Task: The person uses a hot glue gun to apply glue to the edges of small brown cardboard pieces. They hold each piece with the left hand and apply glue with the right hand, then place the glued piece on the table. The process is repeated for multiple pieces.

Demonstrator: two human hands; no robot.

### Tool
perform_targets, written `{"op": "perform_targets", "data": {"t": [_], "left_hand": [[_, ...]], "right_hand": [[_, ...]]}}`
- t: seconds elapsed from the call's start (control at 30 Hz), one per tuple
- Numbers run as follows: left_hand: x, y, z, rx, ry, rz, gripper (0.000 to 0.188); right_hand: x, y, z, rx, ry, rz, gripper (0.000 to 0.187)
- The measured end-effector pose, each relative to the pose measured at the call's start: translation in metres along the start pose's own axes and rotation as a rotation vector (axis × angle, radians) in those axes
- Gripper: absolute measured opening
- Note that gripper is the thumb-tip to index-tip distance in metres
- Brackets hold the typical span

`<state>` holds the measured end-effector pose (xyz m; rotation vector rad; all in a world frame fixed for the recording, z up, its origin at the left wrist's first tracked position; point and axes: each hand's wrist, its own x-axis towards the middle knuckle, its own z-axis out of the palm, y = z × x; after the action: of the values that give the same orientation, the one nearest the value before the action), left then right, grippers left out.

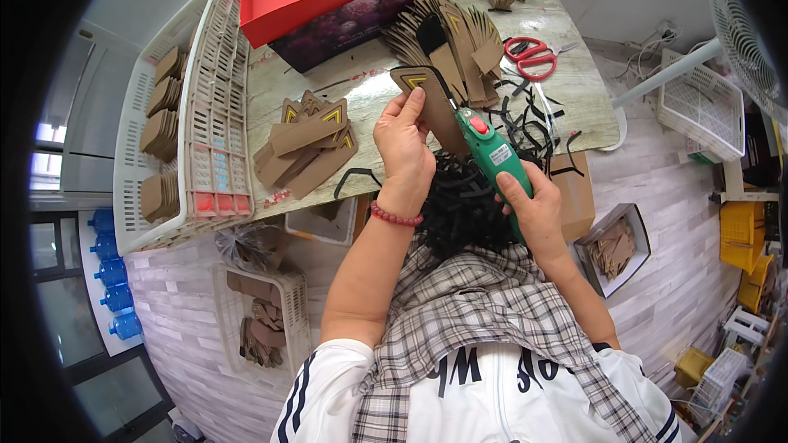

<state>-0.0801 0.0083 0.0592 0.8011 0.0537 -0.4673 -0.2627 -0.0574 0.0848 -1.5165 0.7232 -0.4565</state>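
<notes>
The left hand [404, 135] pinches a brown strip [443, 119] between thumb and fingers, holding it up at the table [373, 102] edge. The right hand [533, 205] wraps around a green cutter [495, 156], its tip against the strip's dark edge, above black scraps [460, 201].

On the table [597, 121], piled pieces [308, 141] lie right of the crate [194, 127], left of the scissors [551, 56].
</notes>
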Motion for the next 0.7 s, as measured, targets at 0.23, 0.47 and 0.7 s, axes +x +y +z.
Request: {"op": "perform_targets", "data": {"t": [0.23, 0.47, 0.7], "left_hand": [[-0.006, -0.007, 0.005, 0.028, 0.031, -0.023, 0.012], [-0.007, -0.014, -0.008, 0.082, -0.045, -0.06, 0.01], [-0.015, -0.015, -0.007, 0.136, -0.119, -0.052, 0.01]], "right_hand": [[0.001, 0.002, -0.002, 0.015, 0.002, 0.014, 0.034], [0.001, 0.003, -0.004, 0.039, 0.013, 0.008, 0.035], [0.003, -0.002, -0.005, 0.039, 0.024, -0.008, 0.035]]}}
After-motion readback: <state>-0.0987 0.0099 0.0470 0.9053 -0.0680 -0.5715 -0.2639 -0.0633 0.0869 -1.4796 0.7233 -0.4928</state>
